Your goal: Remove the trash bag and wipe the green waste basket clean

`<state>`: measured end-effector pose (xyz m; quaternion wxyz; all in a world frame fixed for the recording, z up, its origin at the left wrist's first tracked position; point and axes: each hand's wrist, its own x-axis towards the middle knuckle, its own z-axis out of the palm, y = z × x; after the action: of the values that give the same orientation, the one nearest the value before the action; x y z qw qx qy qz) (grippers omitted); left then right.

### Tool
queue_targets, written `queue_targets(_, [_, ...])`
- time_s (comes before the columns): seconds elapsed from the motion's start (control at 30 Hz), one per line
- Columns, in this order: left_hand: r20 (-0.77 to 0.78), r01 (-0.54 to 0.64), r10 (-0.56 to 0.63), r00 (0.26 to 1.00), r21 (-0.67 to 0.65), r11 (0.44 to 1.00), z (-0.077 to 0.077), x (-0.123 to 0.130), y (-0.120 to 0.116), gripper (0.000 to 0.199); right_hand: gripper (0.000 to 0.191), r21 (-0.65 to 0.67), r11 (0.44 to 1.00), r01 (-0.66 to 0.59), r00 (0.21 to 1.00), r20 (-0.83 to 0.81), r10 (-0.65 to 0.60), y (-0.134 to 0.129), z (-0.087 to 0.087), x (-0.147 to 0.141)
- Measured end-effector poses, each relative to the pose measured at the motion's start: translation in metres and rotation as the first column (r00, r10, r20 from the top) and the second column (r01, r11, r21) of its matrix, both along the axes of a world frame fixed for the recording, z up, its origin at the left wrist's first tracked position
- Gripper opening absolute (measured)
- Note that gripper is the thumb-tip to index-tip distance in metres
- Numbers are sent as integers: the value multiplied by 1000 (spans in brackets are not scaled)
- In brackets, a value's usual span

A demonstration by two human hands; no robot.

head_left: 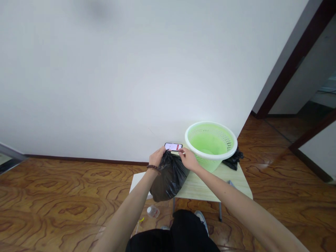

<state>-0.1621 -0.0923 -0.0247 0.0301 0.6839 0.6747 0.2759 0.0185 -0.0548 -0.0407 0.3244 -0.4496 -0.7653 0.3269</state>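
Observation:
A filled black plastic bag (170,178) hangs at the left front edge of a small light wooden table (201,187). My left hand (156,156) is closed on the gathered top of the bag, a beaded bracelet on its wrist. With fingers pinched, my right hand (188,159) grips the other end of the bag's top edge. Just beyond both hands lies a phone (173,146) with its screen lit. To the right of my right hand stands a light green basket (210,140) with a white rim and perforated sides.
More black plastic bags (233,160) lie behind the basket's right side. A white box (136,180) is left of the table. On the wooden floor (70,196) stands a clear bottle (153,211) near my feet. A white wall (131,87) rises behind the table; a doorway is at right.

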Motion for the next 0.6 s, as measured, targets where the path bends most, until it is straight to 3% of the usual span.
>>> queue_targets(0.07, [96, 55, -57, 994, 19, 998, -1, 2, 0, 12, 23, 3, 1000, -9, 998, -62, 9, 2, -6, -4])
queue_targets(0.23, [202, 143, -125, 971, -80, 986, -2, 8, -1, 10, 30, -64, 998, -29, 997, -76, 24, 7, -10, -9])
queue_targets(0.4, [259, 148, -122, 958, -85, 985, -4, 4, -3, 15, 46, -96, 967, -234, 964, -148, 219, 14, -4, -10])
queue_targets(0.5, [263, 163, -142, 954, -58, 985, -6, 0, -1, 16, 37, -64, 934, -350, 925, -181, 334, 16, -2, -13])
queue_targets(0.6, [268, 175, -158, 950, -42, 984, -8, -1, 1, 17, 22, -36, 941, -336, 934, -141, 328, 17, -1, -16])
